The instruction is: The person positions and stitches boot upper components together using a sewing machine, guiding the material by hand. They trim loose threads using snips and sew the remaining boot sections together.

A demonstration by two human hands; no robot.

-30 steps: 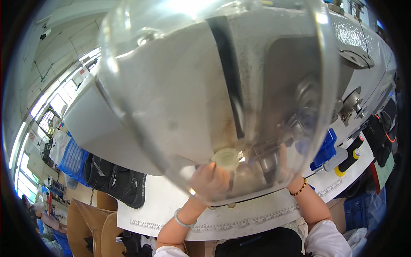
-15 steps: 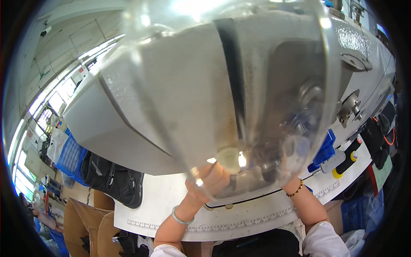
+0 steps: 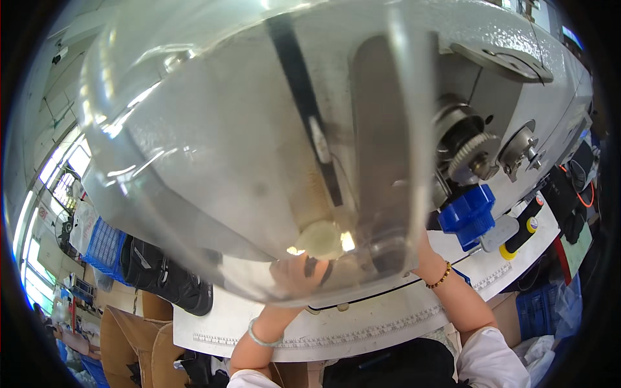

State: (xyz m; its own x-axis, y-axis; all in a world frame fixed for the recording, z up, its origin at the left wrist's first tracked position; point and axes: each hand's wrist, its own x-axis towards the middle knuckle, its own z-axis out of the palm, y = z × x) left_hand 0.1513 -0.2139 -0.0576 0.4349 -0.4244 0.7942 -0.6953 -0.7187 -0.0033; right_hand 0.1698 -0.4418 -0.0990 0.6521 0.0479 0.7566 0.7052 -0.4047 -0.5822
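Observation:
A large pale grey sewing machine fills the upper view. A clear curved plastic shield stands in front of its head and blurs what lies behind. My left hand shows through the shield's lower part, under the machine head; its fingers are smeared, so any held thing cannot be made out. A pale green bangle is on that wrist. My right hand reaches under the head from the right, its fingers hidden by shield and machine; a beaded bracelet is on its wrist. Beside it sits a blue lobed knob.
The white table carries a printed ruler strip along its near edge. Black shoes stand at its left, beside a blue basket. A black-and-yellow handle lies right. Below left are cardboard boxes; another blue basket stands lower right.
The shield and machine head appear further left and lower in view, uncovering the blue knob and metal dials. My left hand sits slightly left and now lies behind the shield.

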